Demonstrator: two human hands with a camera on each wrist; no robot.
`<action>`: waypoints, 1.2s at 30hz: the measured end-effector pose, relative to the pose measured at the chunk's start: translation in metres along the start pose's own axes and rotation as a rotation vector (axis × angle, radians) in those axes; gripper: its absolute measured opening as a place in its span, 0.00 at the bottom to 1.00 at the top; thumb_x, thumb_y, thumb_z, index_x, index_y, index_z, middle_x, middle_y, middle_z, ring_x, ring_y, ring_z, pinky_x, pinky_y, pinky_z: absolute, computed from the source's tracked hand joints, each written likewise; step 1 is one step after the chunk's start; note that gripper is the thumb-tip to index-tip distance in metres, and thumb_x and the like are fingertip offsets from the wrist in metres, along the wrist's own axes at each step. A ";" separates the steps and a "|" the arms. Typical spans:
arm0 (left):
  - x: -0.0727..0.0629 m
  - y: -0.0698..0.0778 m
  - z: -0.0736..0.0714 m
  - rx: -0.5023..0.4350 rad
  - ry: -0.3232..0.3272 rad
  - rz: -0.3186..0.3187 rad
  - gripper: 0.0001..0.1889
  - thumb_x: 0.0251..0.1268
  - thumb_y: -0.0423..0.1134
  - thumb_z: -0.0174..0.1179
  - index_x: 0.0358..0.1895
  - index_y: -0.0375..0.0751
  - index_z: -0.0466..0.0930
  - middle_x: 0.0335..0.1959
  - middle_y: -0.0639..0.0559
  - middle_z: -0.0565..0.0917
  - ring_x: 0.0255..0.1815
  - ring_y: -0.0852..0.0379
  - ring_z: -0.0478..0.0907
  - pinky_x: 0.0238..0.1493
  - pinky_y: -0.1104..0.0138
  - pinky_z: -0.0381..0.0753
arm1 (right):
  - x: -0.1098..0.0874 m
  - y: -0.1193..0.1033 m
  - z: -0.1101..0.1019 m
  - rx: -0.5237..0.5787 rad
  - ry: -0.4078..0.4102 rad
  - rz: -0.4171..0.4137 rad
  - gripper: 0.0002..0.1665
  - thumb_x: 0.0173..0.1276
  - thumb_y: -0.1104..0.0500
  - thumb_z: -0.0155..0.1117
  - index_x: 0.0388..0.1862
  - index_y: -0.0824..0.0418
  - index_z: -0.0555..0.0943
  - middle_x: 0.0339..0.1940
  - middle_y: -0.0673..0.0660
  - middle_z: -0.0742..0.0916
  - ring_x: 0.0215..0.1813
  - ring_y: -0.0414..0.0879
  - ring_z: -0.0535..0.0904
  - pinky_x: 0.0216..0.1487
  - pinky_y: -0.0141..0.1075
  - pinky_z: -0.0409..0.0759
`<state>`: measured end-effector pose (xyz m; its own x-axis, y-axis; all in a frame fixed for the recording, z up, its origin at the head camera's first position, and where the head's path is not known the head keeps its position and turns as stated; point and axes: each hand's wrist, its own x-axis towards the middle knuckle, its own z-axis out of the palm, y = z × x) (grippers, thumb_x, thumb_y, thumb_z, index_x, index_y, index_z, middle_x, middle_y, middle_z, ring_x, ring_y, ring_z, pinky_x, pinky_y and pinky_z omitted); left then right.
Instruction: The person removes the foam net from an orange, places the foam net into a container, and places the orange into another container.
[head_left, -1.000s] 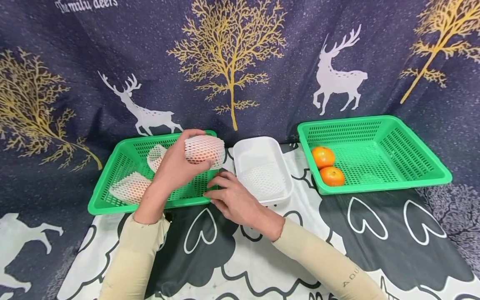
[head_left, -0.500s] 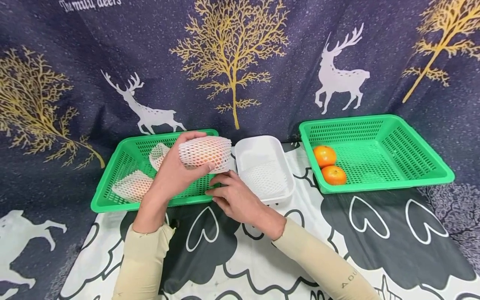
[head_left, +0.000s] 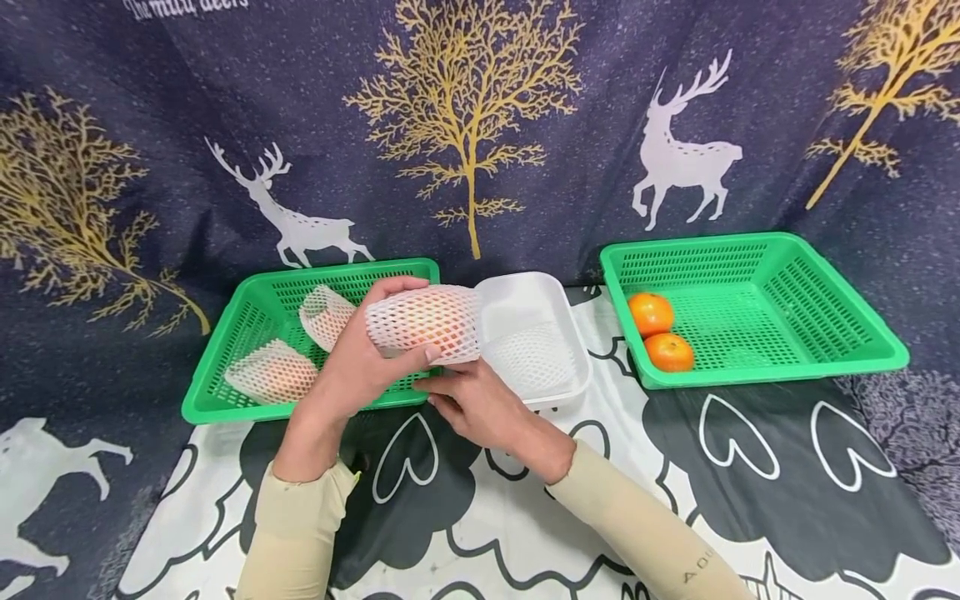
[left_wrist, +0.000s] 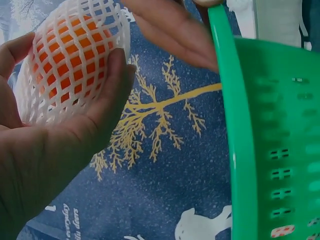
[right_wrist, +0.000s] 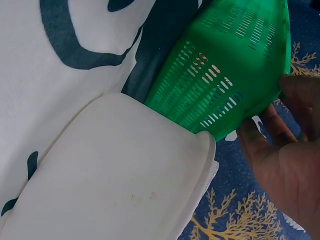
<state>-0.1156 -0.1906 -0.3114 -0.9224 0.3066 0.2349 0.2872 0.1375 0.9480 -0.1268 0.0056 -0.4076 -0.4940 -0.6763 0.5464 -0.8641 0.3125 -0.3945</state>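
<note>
My left hand [head_left: 365,358] holds an orange [left_wrist: 75,57] wrapped in a white foam net [head_left: 422,323], with thumb and fingers round it. It is raised over the right end of the left green basket [head_left: 247,414]. Below it, my right hand [head_left: 480,406] grips that basket's near right corner, its fingers over the rim [right_wrist: 286,55]. Two more net-wrapped fruits lie in this basket, one at the front left [head_left: 273,373] and one farther back [head_left: 326,321]. The held fruit overlaps the right hand's fingers in the head view.
A white tray [head_left: 521,292] with flat foam nets [head_left: 536,358] stands right of the basket. Farther right, another green basket [head_left: 750,377] holds two bare oranges [head_left: 651,315]. A patterned cloth lies underneath, and a dark deer-print cloth [head_left: 300,100] hangs behind.
My left hand has moved the netted orange right and slightly down, toward my right hand, and the net shows more fully to its open end. The right hand stays at the rim.
</note>
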 end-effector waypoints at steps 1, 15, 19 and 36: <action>0.000 0.000 0.001 -0.021 -0.010 0.002 0.39 0.65 0.31 0.73 0.76 0.47 0.65 0.67 0.45 0.76 0.61 0.45 0.79 0.56 0.64 0.84 | -0.001 0.000 0.000 0.008 -0.003 0.000 0.13 0.73 0.67 0.70 0.53 0.60 0.91 0.55 0.59 0.88 0.57 0.51 0.83 0.58 0.43 0.80; -0.003 -0.001 0.003 -0.141 -0.071 0.039 0.40 0.65 0.29 0.72 0.77 0.45 0.64 0.69 0.42 0.75 0.62 0.43 0.78 0.56 0.63 0.85 | -0.004 -0.005 -0.021 0.171 -0.027 0.052 0.13 0.71 0.67 0.71 0.53 0.61 0.89 0.54 0.53 0.89 0.59 0.46 0.83 0.61 0.39 0.80; -0.002 -0.001 0.003 -0.158 -0.075 0.056 0.39 0.65 0.28 0.72 0.77 0.44 0.64 0.69 0.41 0.74 0.61 0.44 0.78 0.55 0.64 0.86 | -0.003 -0.002 -0.042 0.344 -0.027 0.099 0.12 0.69 0.71 0.66 0.44 0.58 0.90 0.44 0.49 0.91 0.50 0.41 0.85 0.54 0.39 0.83; 0.003 -0.006 0.016 -0.230 -0.090 0.057 0.38 0.63 0.28 0.74 0.74 0.46 0.65 0.69 0.40 0.72 0.60 0.41 0.77 0.50 0.63 0.87 | -0.014 0.007 -0.109 0.510 0.372 0.098 0.16 0.65 0.81 0.68 0.48 0.68 0.88 0.45 0.61 0.87 0.46 0.51 0.84 0.53 0.38 0.88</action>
<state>-0.1158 -0.1753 -0.3201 -0.8767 0.3917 0.2792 0.2624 -0.0971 0.9601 -0.1367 0.0900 -0.3378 -0.6482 -0.3548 0.6737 -0.7041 -0.0574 -0.7077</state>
